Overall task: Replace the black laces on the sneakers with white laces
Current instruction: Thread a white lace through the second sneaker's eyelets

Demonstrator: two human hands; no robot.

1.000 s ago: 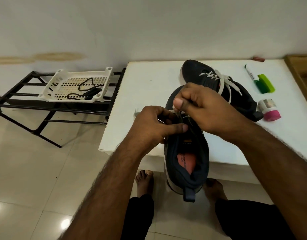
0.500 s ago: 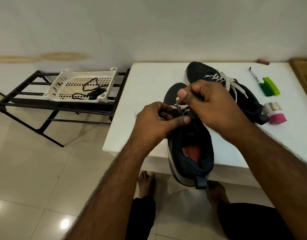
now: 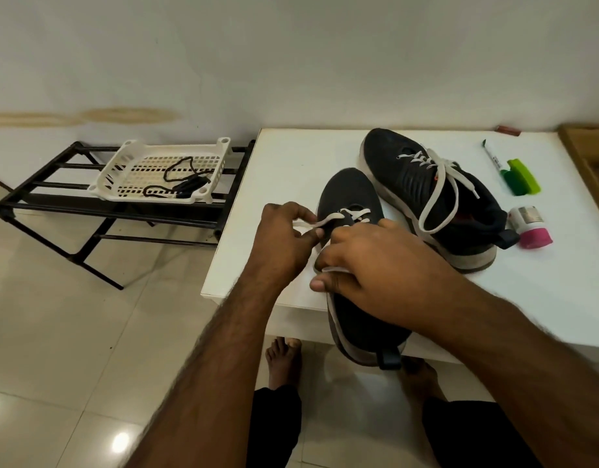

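White lace point(image 3: 328, 220) runs taut from the near sneaker point(image 3: 350, 211) on the table point(image 3: 291, 157) to the left hand point(image 3: 284, 238), whose curled fingers pinch it, apparently to draw out slack. Right hand point(image 3: 375, 261) clamps over the shoe, likely steadying it, fingers curled around another strand. Black laces point(image 3: 179, 184) lie discarded in the basket point(image 3: 122, 163).
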